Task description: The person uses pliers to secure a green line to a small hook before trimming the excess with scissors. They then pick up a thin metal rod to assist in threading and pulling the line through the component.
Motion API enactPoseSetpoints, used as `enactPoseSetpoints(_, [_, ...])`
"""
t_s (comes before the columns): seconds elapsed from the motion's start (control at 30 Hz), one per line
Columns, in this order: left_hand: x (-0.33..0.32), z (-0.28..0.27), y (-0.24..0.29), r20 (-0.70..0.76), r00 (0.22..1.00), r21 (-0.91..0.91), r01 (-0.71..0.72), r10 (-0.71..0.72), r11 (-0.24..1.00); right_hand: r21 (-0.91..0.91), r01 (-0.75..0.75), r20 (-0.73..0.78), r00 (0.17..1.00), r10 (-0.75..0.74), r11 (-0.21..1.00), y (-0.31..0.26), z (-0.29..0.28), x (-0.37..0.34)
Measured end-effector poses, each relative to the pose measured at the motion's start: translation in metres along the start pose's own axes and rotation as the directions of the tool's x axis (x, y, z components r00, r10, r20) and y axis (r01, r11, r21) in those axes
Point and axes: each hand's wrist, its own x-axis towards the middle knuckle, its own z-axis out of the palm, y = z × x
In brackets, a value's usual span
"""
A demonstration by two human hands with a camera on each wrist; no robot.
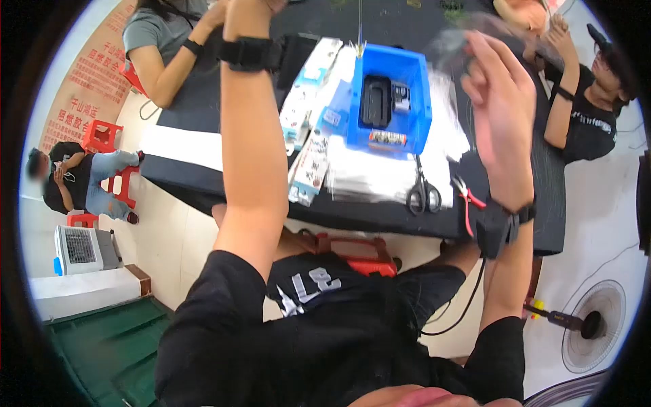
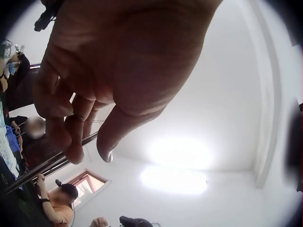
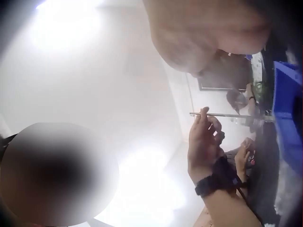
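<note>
My left hand [image 1: 254, 13] is cut off by the head view's top edge. In the left wrist view the fingers and thumb of this hand [image 2: 94, 90] are bent round a thin metal rod [image 2: 57, 158]. The right wrist view shows the left hand [image 3: 203, 146] from the side, with the rod [image 3: 227, 115] at its fingertips. Raised to the right of a blue bin [image 1: 424, 102], my right hand [image 1: 498, 108] has bent fingers. Blur at its fingertips hides whether it holds anything. The bin contains a black tray [image 1: 376, 102], a small dark device [image 1: 401, 98] and a battery [image 1: 387, 138].
White papers [image 1: 366, 180] and printed packets [image 1: 310, 159] lie round the bin on the black table. Black scissors [image 1: 424, 193] and red-handled pliers [image 1: 468, 203] lie near the front edge. Other people sit across and at the right. A red stool [image 1: 359, 252] is under the table.
</note>
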Motion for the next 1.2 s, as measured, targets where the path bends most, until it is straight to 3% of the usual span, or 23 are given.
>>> enactPoseSetpoints(0.1, [0.011, -0.001, -0.014, 0.083, 0.993, -0.14, -0.075, 0.088, 0.987, -0.134, 0.086, 0.079, 0.994, -0.076, 0.987, 0.007, 0.031, 0.056])
enactPoseSetpoints(0.23, [0.014, -0.004, -0.02, 0.115, 0.993, -0.002, 0.002, -0.002, 1.0, -0.175, 0.172, 0.125, 0.981, -0.151, 0.969, 0.015, 0.053, 0.098])
enactPoseSetpoints(0.3, [0.017, 0.006, -0.038, 0.086, 0.972, 0.0, -0.218, 0.217, 0.976, -0.18, 0.187, 0.151, 0.975, -0.161, 0.966, 0.016, 0.059, 0.105])
enactPoseSetpoints(0.4, [0.022, 0.005, -0.049, 0.054, 0.981, -0.031, -0.184, 0.185, 0.982, -0.24, 0.199, 0.12, 0.977, -0.174, 0.95, 0.016, 0.063, 0.102])
enactPoseSetpoints(0.5, [0.025, 0.005, -0.049, 0.049, 0.979, -0.019, -0.195, 0.196, 0.981, -0.325, 0.114, 0.187, 0.981, -0.054, 0.939, 0.025, 0.055, 0.094])
enactPoseSetpoints(0.57, [0.027, 0.008, -0.053, 0.044, 0.971, -0.036, -0.234, 0.236, 0.972, -0.186, -0.084, 0.317, 0.938, 0.141, 0.979, 0.032, 0.052, 0.088])
enactPoseSetpoints(0.67, [0.029, 0.011, -0.054, 0.034, 0.966, -0.055, -0.256, 0.258, 0.965, -0.136, -0.122, 0.327, 0.931, 0.161, 0.983, 0.03, 0.052, 0.084])
enactPoseSetpoints(0.77, [0.024, 0.006, -0.049, 0.044, 0.983, -0.006, -0.18, 0.18, 0.984, -0.107, -0.172, 0.364, 0.91, 0.199, 0.979, 0.016, 0.048, 0.086])
enactPoseSetpoints(0.83, [0.023, 0.003, -0.047, 0.049, 0.995, -0.083, -0.086, 0.09, 0.993, -0.096, -0.207, 0.41, 0.883, 0.228, 0.974, 0.006, 0.044, 0.093])
enactPoseSetpoints(0.9, [0.019, 0.002, -0.045, 0.053, 0.99, -0.129, -0.125, 0.133, 0.984, 0.08, -0.152, 0.321, 0.939, 0.119, 0.985, 0.001, 0.041, 0.103])
enactPoseSetpoints(0.93, [0.017, 0.002, -0.042, 0.05, 0.989, -0.117, -0.131, 0.137, 0.985, 0.166, -0.088, 0.348, 0.937, 0.025, 0.982, 0.001, 0.039, 0.112])
enactPoseSetpoints(0.97, [0.015, 0.002, -0.04, 0.05, 0.989, -0.103, -0.136, 0.142, 0.985, 0.167, -0.089, 0.35, 0.936, 0.025, 0.982, 0.003, 0.04, 0.118])
enactPoseSetpoints(1.03, [0.013, 0.002, -0.037, 0.058, 0.988, -0.061, -0.137, 0.141, 0.989, 0.122, 0.09, 0.199, 0.973, -0.114, 0.988, 0.0, 0.052, 0.124])
enactPoseSetpoints(1.07, [0.014, 0.003, -0.036, 0.067, 0.988, -0.021, -0.139, 0.14, 0.99, 0.127, 0.17, 0.195, 0.962, -0.193, 0.977, 0.001, 0.059, 0.126])
enactPoseSetpoints(1.2, [0.016, 0.002, -0.037, 0.058, 0.987, -0.007, -0.151, 0.151, 0.989, 0.119, 0.245, 0.172, 0.949, -0.263, 0.962, 0.01, 0.073, 0.139])
